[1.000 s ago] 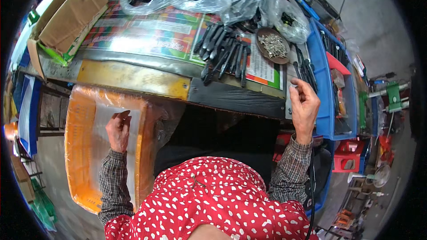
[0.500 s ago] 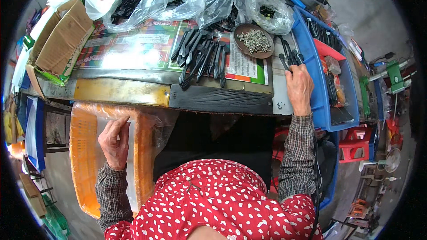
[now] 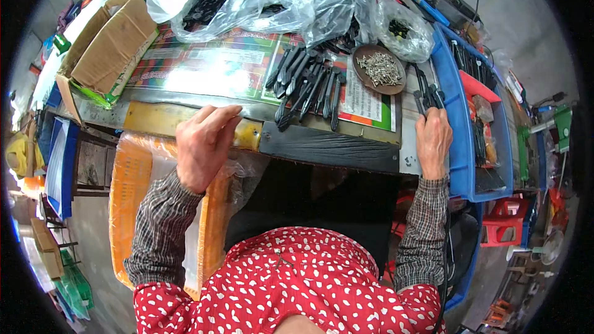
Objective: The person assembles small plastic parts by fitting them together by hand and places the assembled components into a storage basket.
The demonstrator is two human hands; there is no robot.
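R hand [image 3: 433,139] at slim dark pieces [image 3: 427,89], R end of worn counter [image 3: 408,142]; fingertips hidden, can't tell if gripping. L hand [image 3: 207,145] curled, grip unclear. 1 round brown dish [image 3: 391,89] w/ shiny metal pins [image 3: 378,68] nr pieces.

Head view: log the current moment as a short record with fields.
Left hand: at the yellow strip; contact unclear
Right hand: at the slim black parts; grip unclear
Bench middle: black pile, brown dish holding small metal pieces
Far left: open cardboard box
Right side: blue tray
Lower left: orange basket
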